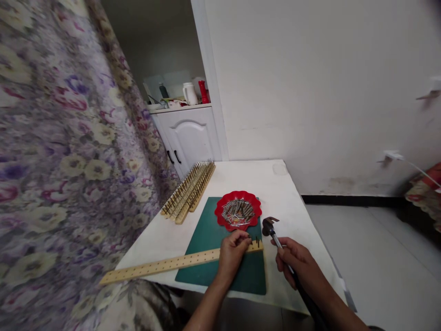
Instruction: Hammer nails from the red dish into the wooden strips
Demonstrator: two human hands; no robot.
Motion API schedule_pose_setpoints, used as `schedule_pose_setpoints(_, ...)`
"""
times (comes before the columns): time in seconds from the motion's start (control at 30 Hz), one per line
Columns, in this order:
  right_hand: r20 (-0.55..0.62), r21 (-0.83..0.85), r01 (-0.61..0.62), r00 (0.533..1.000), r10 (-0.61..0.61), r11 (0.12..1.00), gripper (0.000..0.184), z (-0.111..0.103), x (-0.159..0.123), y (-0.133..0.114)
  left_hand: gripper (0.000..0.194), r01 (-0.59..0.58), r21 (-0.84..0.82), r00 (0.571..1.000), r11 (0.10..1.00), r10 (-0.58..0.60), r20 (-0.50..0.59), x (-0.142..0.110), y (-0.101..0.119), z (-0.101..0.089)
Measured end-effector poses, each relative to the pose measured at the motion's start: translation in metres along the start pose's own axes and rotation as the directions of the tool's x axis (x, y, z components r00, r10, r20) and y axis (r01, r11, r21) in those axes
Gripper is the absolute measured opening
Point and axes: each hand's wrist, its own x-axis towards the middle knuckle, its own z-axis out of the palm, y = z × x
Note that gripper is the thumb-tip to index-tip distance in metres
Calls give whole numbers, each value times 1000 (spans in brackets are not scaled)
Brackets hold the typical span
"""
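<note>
My right hand [296, 263] is wrapped round the handle of a claw hammer [272, 232], its head raised just right of the wooden strip's end. My left hand [232, 255] is closed in a pinch over the strip, with a small dark nail mostly hidden at the fingertips. The long pale wooden strip [172, 264] has rows of small holes and lies across a green mat [203, 241]. A couple of nails [257, 241] stand upright near its right end. Just beyond my left hand, a red scalloped dish [219, 212] holds many loose nails.
Several wooden strips full of upright nails [189, 191] lie at the table's back left. A white cloth covers the table [275, 193]. A floral curtain [79, 161] hangs close on the left. Behind stand a white cabinet [191, 138] and a plain wall [310, 92].
</note>
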Motion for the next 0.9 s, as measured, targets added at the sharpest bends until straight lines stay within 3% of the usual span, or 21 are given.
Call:
schedule_pose_setpoints(0.6,44,12,20,999,-20,1000,27,2,-3,-6,11,-139,263,990,955,143,2,-1,2,-1)
schedule_pose_setpoints(0.9,125,35,15,992,-19,999,29,18,-1,-9,10,-157,270,986,950,165,-7,1,1,2)
